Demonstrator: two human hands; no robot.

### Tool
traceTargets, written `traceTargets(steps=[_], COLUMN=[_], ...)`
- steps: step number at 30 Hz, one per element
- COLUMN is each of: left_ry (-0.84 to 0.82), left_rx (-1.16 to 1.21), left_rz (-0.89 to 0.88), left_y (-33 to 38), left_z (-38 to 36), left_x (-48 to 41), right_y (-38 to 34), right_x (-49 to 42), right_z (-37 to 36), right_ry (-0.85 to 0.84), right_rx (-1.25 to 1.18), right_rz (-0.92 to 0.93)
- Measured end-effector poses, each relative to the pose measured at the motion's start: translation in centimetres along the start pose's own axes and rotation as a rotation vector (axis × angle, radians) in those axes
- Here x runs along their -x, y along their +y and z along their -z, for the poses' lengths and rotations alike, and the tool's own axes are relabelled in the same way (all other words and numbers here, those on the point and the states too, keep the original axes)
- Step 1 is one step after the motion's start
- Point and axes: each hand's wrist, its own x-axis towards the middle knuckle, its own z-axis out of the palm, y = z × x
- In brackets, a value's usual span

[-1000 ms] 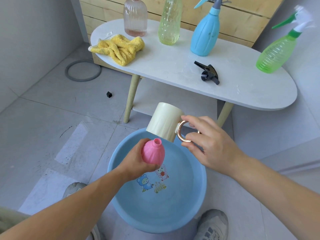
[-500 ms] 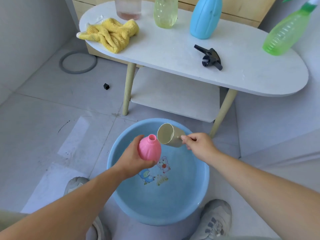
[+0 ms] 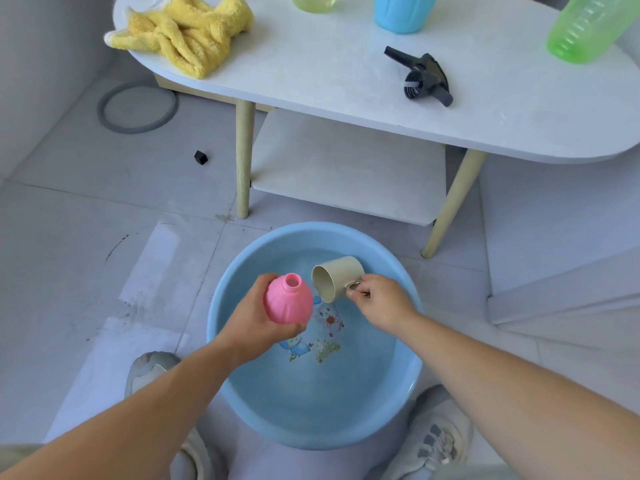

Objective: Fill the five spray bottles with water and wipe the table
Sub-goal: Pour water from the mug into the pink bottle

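Two hands are busy over the basin. The left hand wraps round the belly of a pink bottle, which is capless, mouth up, leaning slightly right. The right hand pinches the metal ring handle of a cream mug. The mug is tipped on its side, open mouth facing the bottle neck, just beside it; can't tell if they touch. Both are held above a round blue basin on the tiled floor, with water in it and a cartoon print on the bottom. A grey shoe sits at the basin's near right edge, another shoe at the near left.

Beyond the basin stands a white oval desk with a lower shelf. On the desk top:
- a crumpled yellow cloth at the left end
- a black spray head lying loose toward the right
- a green bottle at the far right
- a blue bottle mid-back
- a pale yellow-green bottle left of the blue one

All three bottles are cut off by the frame top. On the floor left of the desk are a grey ring and a small black cube.
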Motion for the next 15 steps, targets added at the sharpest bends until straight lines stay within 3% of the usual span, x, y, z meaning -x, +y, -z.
traceTargets(steps=[15], left_ry=[-0.008], left_rx=[0.008], left_rz=[0.001], left_y=[-0.23], left_z=[0.1], left_x=[-0.14], right_y=[-0.1], right_x=[-0.21], right_z=[-0.28], right_ry=[-0.052], right_rx=[0.054], right_rz=[-0.06])
